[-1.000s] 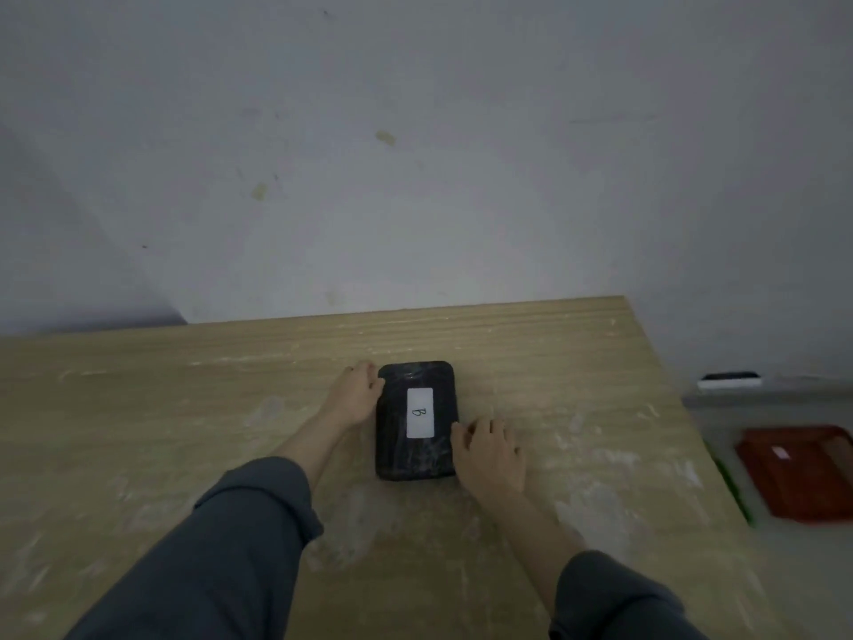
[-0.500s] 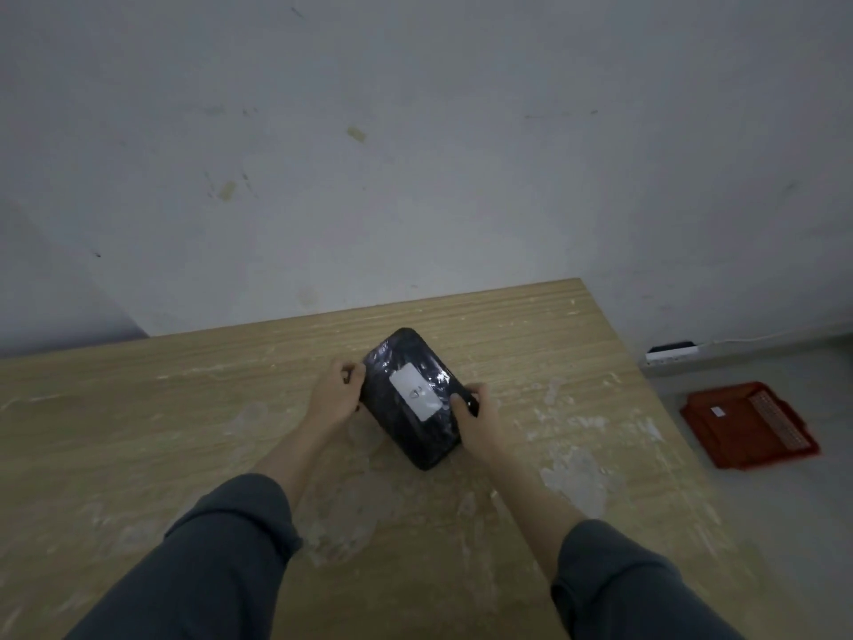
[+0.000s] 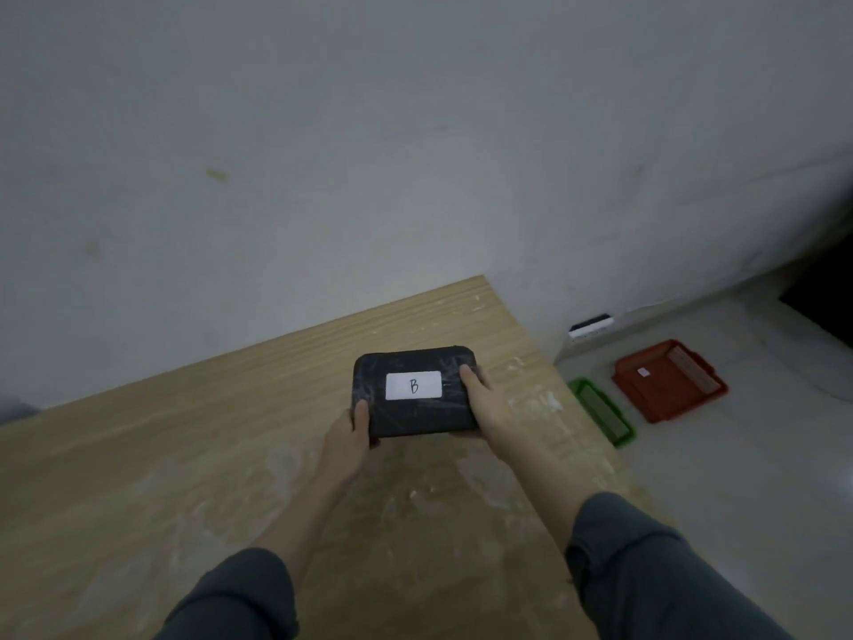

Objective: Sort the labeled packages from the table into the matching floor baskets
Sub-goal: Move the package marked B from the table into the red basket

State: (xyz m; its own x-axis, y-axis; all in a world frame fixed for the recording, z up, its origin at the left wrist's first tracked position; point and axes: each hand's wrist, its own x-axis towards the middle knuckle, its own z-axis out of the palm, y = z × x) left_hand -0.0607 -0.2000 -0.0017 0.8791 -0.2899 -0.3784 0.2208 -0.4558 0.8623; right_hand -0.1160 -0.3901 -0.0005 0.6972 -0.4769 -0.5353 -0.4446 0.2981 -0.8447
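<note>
A black wrapped package (image 3: pixel 415 411) with a white label reading "B" is held above the wooden table (image 3: pixel 184 455), lying crosswise with the label facing up. My left hand (image 3: pixel 348 438) grips its lower left corner. My right hand (image 3: pixel 484 404) grips its right end, thumb on top. On the floor to the right lie a green basket (image 3: pixel 602 411), partly cut off by the table edge, and a red basket (image 3: pixel 669 381) with a small white tag inside.
The table's right edge runs diagonally beside the green basket. A white power strip (image 3: pixel 591 326) sits at the foot of the grey wall. Grey floor spreads to the right, with a dark opening at the far right.
The package went from lying flat on the table to being lifted by both hands and turned crosswise. The view swung right, bringing the green basket into sight.
</note>
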